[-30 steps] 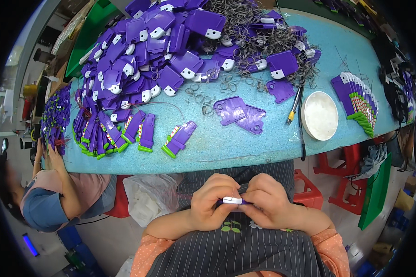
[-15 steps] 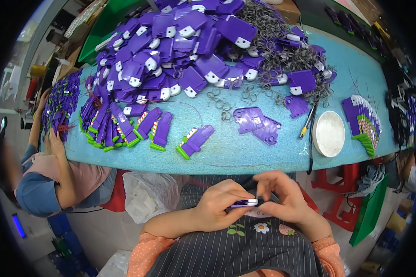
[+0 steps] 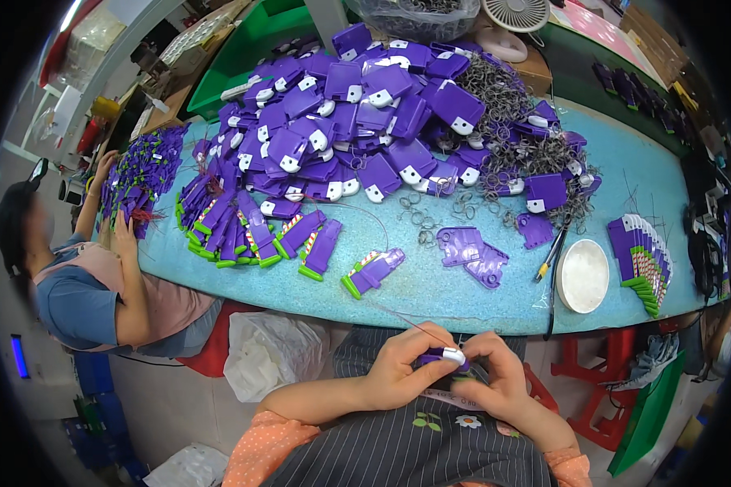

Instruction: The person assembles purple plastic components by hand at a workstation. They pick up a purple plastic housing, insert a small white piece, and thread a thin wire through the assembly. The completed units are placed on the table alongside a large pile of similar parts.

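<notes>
Two hands meet over the lap. The left hand [image 3: 404, 369] has a pinch grip, closed on a purple-and-white piece [image 3: 452, 355]; the right hand [image 3: 495, 377] is half curled at its white end, thumb and fingers apart, and I cannot tell whether it touches. The step in hand looks like fine handwork on this piece; the next move, I judge, calls for a steady left pinch and care with the wire [image 3: 406, 318] running toward ten o'clock. On the bench [image 3: 430, 305], from the hands, one purple-green part [image 3: 375, 273] lies between ten and eleven, two plates [image 3: 460, 247] at twelve, a bowl [image 3: 583, 276] at two. Farther are purple cases [image 3: 341, 81] at eleven, rings [image 3: 495, 109] at twelve.
</notes>
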Demonstrator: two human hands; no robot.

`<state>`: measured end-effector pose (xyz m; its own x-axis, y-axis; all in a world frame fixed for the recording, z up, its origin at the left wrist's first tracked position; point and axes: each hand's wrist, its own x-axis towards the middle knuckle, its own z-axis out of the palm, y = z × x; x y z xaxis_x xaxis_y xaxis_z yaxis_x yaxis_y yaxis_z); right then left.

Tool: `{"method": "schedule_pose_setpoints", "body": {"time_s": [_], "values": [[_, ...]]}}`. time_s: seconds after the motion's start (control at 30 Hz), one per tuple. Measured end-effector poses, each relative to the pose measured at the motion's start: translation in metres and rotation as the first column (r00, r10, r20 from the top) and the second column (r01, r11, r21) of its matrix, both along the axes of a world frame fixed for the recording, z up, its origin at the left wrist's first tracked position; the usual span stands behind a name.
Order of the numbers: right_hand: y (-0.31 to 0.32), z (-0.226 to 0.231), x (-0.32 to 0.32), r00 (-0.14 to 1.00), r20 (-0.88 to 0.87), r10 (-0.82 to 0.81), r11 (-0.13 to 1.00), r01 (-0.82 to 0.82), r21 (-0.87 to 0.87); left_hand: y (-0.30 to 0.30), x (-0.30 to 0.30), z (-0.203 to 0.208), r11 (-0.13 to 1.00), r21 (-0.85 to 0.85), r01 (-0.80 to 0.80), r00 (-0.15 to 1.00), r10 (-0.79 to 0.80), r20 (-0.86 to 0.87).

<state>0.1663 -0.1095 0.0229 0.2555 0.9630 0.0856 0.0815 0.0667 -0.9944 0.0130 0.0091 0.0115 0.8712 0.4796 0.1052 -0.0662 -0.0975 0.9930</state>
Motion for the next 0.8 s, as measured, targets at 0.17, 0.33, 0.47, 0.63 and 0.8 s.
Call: {"method": "schedule_pose_setpoints", "body": {"time_s": [0.17,0.33,0.47,0.63,0.8], "values": [[-0.015,0.026,0.036,0.915,0.359,-0.185,0.982,0.156,0.107,0.034,0.022,0.025,0.921,0.374,0.112,0.990,-0.069,-0.127],[-0.045,0.062,0.149,0.531,0.262,-0.806,0.587,0.772,0.243,0.144,0.066,0.026,0.239,0.971,-0.006,0.950,0.303,-0.069],[-0.037,0.029,0.218,0.438,0.618,-0.653,0.668,0.718,0.197,0.177,0.090,0.004,-0.017,0.995,0.097,0.961,0.261,-0.089],[-0.021,-0.002,0.230,-0.012,0.917,-0.398,0.647,0.705,0.290,0.182,0.088,0.007,-0.138,0.989,-0.060,0.975,0.205,0.087],[0.001,0.011,0.145,0.337,0.775,-0.534,0.784,0.542,0.303,0.113,0.043,0.038,0.876,0.387,-0.289,0.947,0.321,-0.020]]}}
